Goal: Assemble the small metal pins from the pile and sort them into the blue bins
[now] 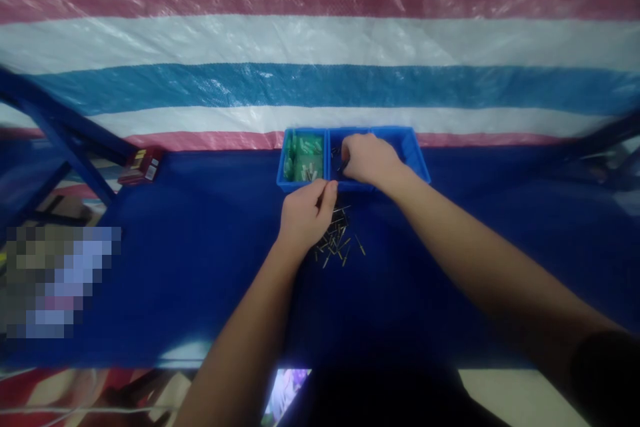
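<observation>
My right hand [373, 159] reaches into the middle part of a blue divided tray [304, 185], with its fingers curled down and pressed together. Small dark pieces [335, 152] lie beside those fingertips, and what the fingers hold is hidden. Just in front of the tray, my left hand [305, 213] is closed in a pinch, thumb against fingers. Whatever is in that pinch is too small to make out. Next to it on the table lies a loose pile of thin metal pins [336, 240], some with brassy ends.
Green plastic [303, 147] and small pale pieces [310, 172] fill the tray's left compartment. A dark red box [140, 167] stands at the back left of the blue table [200, 267]. A striped plastic sheet [320, 40] hangs behind; blue metal struts [65, 140] flank the left side.
</observation>
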{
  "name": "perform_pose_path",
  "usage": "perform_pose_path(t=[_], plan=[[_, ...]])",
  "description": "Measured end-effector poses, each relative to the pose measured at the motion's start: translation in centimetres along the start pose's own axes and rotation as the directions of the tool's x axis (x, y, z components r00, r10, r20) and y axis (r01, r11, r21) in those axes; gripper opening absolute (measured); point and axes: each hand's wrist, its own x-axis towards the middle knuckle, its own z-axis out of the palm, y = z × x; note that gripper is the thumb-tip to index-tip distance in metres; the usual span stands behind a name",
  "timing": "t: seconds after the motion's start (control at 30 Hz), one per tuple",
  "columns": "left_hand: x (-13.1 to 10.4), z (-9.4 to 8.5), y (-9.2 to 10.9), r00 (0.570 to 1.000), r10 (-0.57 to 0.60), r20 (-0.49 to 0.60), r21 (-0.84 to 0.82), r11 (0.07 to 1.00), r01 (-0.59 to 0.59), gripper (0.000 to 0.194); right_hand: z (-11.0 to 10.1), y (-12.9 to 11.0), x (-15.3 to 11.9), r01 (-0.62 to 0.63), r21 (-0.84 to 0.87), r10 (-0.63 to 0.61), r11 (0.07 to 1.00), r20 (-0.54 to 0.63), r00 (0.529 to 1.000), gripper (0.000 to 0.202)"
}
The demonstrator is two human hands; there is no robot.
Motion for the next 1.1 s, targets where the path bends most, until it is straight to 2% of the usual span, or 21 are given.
perform_pose_path(t=[0.13, 0.23, 0.3, 0.43, 0.53, 0.63, 0.7, 0.77, 0.83, 0.97, 1.1], plan=[[0.0, 0.0, 0.0, 1.000, 0.006, -0.007, -0.006, 1.000, -0.006, 0.035, -1.8, 1.3, -1.4, -0.047, 0.144, 0.070, 0.988, -0.159, 0.985, 0.023], [0.0, -0.1, 0.1, 1.000, 0.019, -0.003, -0.010, 1.000, -0.019, 0.035, -2.9, 3.3, -2.8, -0.088, 0.189, 0.141, 0.978, -0.288, 0.947, 0.023], [0.0, -0.1, 0.2, 1.000, 0.026, 0.003, -0.011, 1.000, -0.026, 0.035, -3.1, 4.7, -3.5, -0.083, 0.182, 0.145, 0.980, -0.365, 0.920, 0.021], [0.0, 0.0, 0.2, 0.999, 0.041, -0.005, -0.003, 0.999, -0.041, 0.034, -2.5, 6.5, -4.2, -0.049, 0.183, 0.116, 0.982, -0.374, 0.920, 0.017], [0.0, 0.0, 0.1, 0.998, 0.052, -0.023, -0.002, 0.999, -0.052, 0.035, -2.1, 5.9, -5.1, -0.031, 0.168, 0.097, 0.985, -0.399, 0.912, 0.013], [0.0, -0.1, 0.0, 0.998, 0.052, -0.034, 0.013, 0.999, -0.051, 0.035, -1.9, 3.6, -7.0, 0.049, 0.242, 0.076, 0.969, -0.482, 0.873, 0.008], [0.0, -0.1, 0.0, 0.998, 0.048, -0.037, 0.022, 0.999, -0.047, 0.034, -1.5, 1.6, -8.6, 0.141, 0.309, 0.016, 0.941, -0.456, 0.890, 0.006], [0.0, -0.2, 0.1, 0.998, 0.049, -0.035, 0.030, 0.998, -0.048, 0.034, -0.7, 0.0, -9.8, 0.266, 0.333, -0.159, 0.904, -0.315, 0.935, 0.009], [0.0, -0.2, 0.2, 0.998, 0.053, -0.026, 0.035, 0.998, -0.052, 0.035, 0.3, -1.0, -10.6, 0.340, 0.341, -0.291, 0.877, -0.187, 0.938, 0.010], [-0.1, -0.2, 0.4, 0.999, 0.043, -0.019, 0.029, 0.999, -0.043, 0.034, 2.4, -1.0, -11.1, 0.403, 0.313, -0.364, 0.860, -0.178, 0.914, 0.012], [-0.1, -0.1, 0.2, 0.999, 0.041, -0.020, 0.037, 0.998, -0.040, 0.034, 3.5, -0.1, -11.4, 0.423, 0.335, -0.398, 0.842, -0.143, 0.906, 0.014]])
